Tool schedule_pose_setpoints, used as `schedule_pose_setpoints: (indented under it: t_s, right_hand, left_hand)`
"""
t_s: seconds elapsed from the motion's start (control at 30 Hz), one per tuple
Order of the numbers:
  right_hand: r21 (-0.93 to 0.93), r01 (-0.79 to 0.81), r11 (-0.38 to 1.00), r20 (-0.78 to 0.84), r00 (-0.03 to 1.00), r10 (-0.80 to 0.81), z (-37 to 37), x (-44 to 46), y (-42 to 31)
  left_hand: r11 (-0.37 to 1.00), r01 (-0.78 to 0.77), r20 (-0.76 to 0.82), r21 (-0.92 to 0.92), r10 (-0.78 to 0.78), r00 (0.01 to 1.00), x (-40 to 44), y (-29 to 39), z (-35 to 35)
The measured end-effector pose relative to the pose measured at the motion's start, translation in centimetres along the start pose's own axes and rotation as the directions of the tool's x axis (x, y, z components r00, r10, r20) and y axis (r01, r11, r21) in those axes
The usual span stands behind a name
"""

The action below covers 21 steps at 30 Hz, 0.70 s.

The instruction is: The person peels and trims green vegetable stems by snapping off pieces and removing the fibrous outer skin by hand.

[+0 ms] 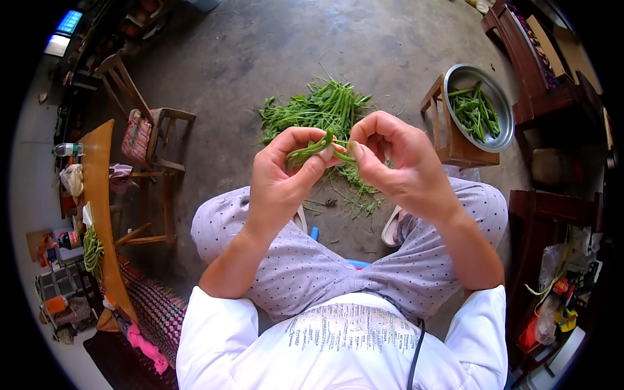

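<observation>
My left hand (284, 172) is closed on a small bunch of leafy green stems (301, 156), pinched between thumb and fingers. Close beside it, my right hand (409, 166) pinches the other end of a green stem between thumb and forefinger. Both hands are raised in front of my knees. Below and beyond them, a loose pile of leafy green stems (318, 107) lies on the concrete floor, partly hidden by my hands. Thinner green scraps (361, 195) are scattered nearer my feet.
A metal basin (507, 120) with green stems (478, 116) rests on a wooden stool (469, 156) at the right. At the left are a wooden chair (127, 84) and a wooden table (97, 169), with a bundle of long green strands (93, 250) at its edge. Dark wooden furniture (552, 101) borders the right.
</observation>
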State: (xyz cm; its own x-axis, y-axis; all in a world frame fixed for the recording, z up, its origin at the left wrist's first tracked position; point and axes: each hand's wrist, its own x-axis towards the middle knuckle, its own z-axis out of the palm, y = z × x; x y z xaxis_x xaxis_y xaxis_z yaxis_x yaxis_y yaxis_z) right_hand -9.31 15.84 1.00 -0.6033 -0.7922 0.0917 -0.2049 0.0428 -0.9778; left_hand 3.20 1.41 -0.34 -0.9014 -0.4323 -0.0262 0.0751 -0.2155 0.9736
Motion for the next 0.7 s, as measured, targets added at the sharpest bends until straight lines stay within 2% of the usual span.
schedule_pose_setpoints:
  t_s: [0.07,0.1,0.17,0.23,0.3,0.37,0.43,0.5,0.53,0.57,0.6,0.63,0.7]
  right_hand:
    - [0.339,-0.206,0.918,0.171,0.973,0.155,-0.4,0.1,0.2]
    - [0.338,-0.207,0.918,0.173,0.973,0.155,-0.3,0.2,0.2]
    - [0.523,-0.169,0.836,0.186,0.979,0.081,-0.2,0.2,0.3]
    - [0.559,-0.183,0.808,0.216,0.974,0.072,-1.1,0.3,0.0]
    - [0.594,-0.2,0.779,0.248,0.967,0.059,-2.2,0.3,-0.1]
    - [0.686,-0.195,0.701,0.307,0.951,-0.036,-3.4,0.4,0.0]
    - [0.681,-0.185,0.709,0.332,0.94,-0.073,-4.8,0.5,0.1]
    - [0.692,-0.148,0.707,0.316,0.942,-0.112,-6.0,0.5,-0.1]
    - [0.737,-0.091,0.67,0.227,0.967,-0.119,-5.6,0.3,-0.2]
    - [0.736,-0.091,0.67,0.227,0.967,-0.118,-5.2,0.2,-0.4]
    - [0.511,-0.005,0.86,0.149,0.985,-0.083,-4.8,0.2,-0.8]
    - [0.232,0.057,0.971,0.062,0.995,-0.073,-4.4,0.1,-1.1]
    - [-0.082,0.058,0.995,-0.011,0.998,-0.06,-3.2,-0.5,-2.0]
  left_hand:
    - [1.0,-0.017,0.008,-0.011,0.017,1.0,0.0,-0.1,-0.1]
    - [1.0,-0.023,-0.006,-0.009,0.023,1.0,0.1,-0.2,-0.2]
    - [1.0,-0.03,-0.021,-0.007,0.03,0.999,0.2,-0.3,-0.4]
    - [0.997,-0.077,0.031,0.012,0.077,0.997,0.4,-0.3,-0.8]
    - [0.999,-0.053,0.007,0.004,0.053,0.999,0.5,-0.1,-0.9]
    - [1.0,-0.03,-0.02,-0.006,0.029,0.999,0.6,0.0,-1.1]
    - [0.997,-0.08,-0.01,0.008,0.08,0.997,0.7,0.0,-1.5]
    - [0.997,-0.074,-0.023,-0.025,0.073,0.997,0.7,0.2,-1.5]
    - [0.996,-0.065,-0.03,-0.058,0.063,0.998,0.7,0.2,-1.4]
    - [0.996,-0.065,-0.03,-0.06,0.063,0.998,0.8,0.1,-1.5]
    - [0.989,-0.082,0.02,-0.126,0.085,0.996,0.9,-0.1,-1.6]
    - [0.977,-0.096,0.069,-0.193,0.111,0.991,1.0,-0.2,-1.6]
    - [0.978,-0.09,0.107,-0.186,0.112,0.988,1.0,-0.3,-1.7]
